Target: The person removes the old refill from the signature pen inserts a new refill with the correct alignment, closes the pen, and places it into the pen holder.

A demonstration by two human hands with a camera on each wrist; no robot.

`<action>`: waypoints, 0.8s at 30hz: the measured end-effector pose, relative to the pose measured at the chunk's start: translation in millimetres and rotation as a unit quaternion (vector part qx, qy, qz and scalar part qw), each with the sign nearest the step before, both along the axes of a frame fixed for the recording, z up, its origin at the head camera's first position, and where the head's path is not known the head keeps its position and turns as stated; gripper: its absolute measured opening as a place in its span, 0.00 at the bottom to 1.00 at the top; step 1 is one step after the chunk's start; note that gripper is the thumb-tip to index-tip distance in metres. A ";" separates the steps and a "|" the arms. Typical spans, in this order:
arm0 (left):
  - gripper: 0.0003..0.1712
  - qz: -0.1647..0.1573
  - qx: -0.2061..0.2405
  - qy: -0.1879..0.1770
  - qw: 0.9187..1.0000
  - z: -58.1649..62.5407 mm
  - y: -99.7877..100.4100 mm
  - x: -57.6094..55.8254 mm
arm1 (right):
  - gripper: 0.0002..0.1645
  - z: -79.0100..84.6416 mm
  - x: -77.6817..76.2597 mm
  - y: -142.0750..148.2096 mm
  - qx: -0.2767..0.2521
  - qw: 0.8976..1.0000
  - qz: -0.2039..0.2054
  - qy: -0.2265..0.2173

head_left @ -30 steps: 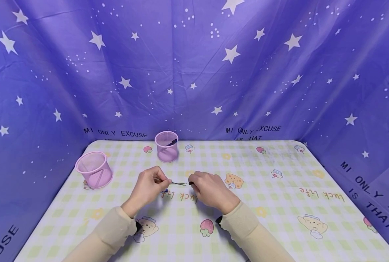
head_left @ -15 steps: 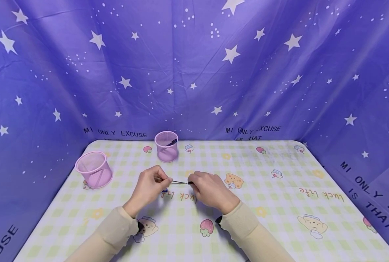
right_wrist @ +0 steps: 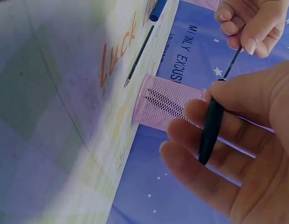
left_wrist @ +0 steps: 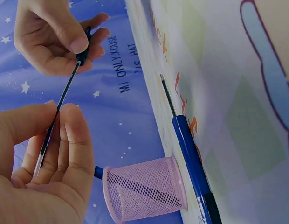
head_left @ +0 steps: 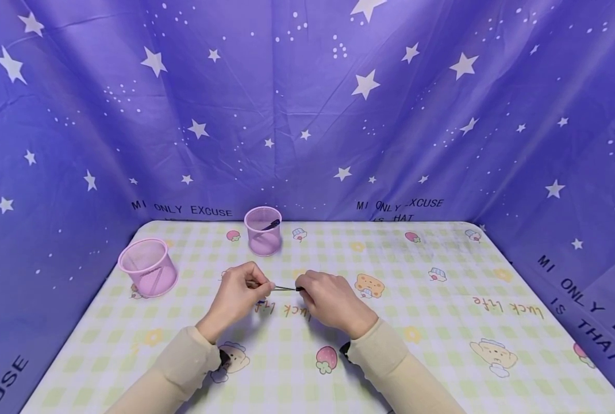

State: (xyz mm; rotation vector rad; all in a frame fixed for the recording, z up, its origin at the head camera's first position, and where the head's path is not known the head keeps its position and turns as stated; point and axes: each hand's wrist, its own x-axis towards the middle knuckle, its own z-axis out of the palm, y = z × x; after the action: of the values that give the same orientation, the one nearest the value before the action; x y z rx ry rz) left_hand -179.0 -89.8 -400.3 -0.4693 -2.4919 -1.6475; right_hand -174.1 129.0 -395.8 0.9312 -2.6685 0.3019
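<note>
My left hand (head_left: pixel 237 296) pinches a thin pen refill (left_wrist: pixel 64 93) between thumb and fingertips; its clear end points back toward the palm. Facing it, my right hand (head_left: pixel 333 296) holds a dark tapered pen part (right_wrist: pixel 212 126) between thumb and curled fingers. The refill's far end meets the mouth of that part; how deep it sits is hidden. On the table below lies a blue pen barrel (left_wrist: pixel 189 149), with a second refill (left_wrist: pixel 168 95) ending in a metal tip protruding from its end. In the head view, my left hand mostly covers the barrel.
A pink mesh pen holder (head_left: pixel 264 244) stands behind the hands, a dark pen (head_left: pixel 272 225) leaning inside. Farther left is another pink mesh holder (head_left: pixel 154 282), a thin dark line showing through its mesh. A checked cloth (head_left: pixel 442 322) covers the table; starry purple curtains (head_left: pixel 307 103) surround it.
My left hand has shifted slightly right, bringing the refill's end across a small gap to the dark pen part. My right hand has stayed almost still.
</note>
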 end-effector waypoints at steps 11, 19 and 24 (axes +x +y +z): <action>0.04 -0.045 -0.112 0.056 0.991 0.4 1.4 1.5 | 0.05 -0.3 0.0 1.0 0.007 1.000 0.007 -0.003; 0.07 -0.031 -0.253 0.186 0.949 -0.2 5.6 1.6 | 0.05 -0.7 -0.4 1.3 0.010 1.000 0.009 -0.003; 0.07 -0.028 -0.258 0.197 0.945 0.5 8.1 3.3 | 0.05 -1.6 -0.9 1.0 0.011 1.000 0.011 -0.003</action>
State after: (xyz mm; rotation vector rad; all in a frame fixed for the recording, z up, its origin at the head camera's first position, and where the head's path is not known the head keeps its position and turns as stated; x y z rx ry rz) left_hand -175.7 -81.7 -399.8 -0.8340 -2.5737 -0.7794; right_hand -175.1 129.9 -397.4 0.9688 -2.6731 0.2806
